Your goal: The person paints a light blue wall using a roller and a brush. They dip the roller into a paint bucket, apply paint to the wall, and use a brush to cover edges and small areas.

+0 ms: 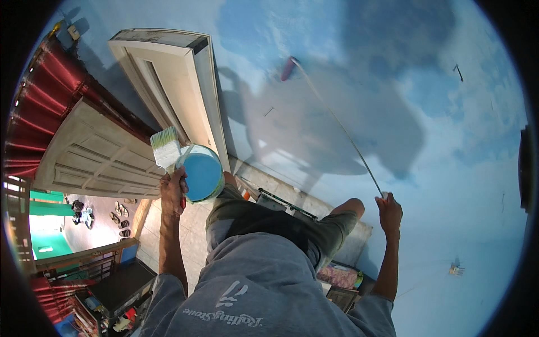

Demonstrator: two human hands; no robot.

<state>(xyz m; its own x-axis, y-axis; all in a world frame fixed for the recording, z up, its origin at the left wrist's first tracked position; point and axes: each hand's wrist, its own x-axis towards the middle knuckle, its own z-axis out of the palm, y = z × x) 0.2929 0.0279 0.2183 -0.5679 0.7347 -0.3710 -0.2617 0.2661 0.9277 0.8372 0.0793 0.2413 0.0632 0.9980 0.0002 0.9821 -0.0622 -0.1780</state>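
My left hand (173,189) is closed around the handle of a wide paintbrush (166,151), bristles upward and whitened with paint. Right against that hand is a bucket (217,168) of light-blue paint (203,177); whether the fingers also grip its handle is hidden. On the other side, my right hand (390,215) grasps the end of a paint roller's long thin rod (343,126). The red roller head (288,69) at its far end rests on or close to the blue, patchily painted wall (446,147).
A cream door frame (168,88) and a panelled door (105,156) stand at the left, beside a red curtain (50,92). Nails (459,72) stick out of the wall. Below my legs are a tiled floor (193,240) and a ledge (290,189). A dark cabinet (122,286) sits lower left.
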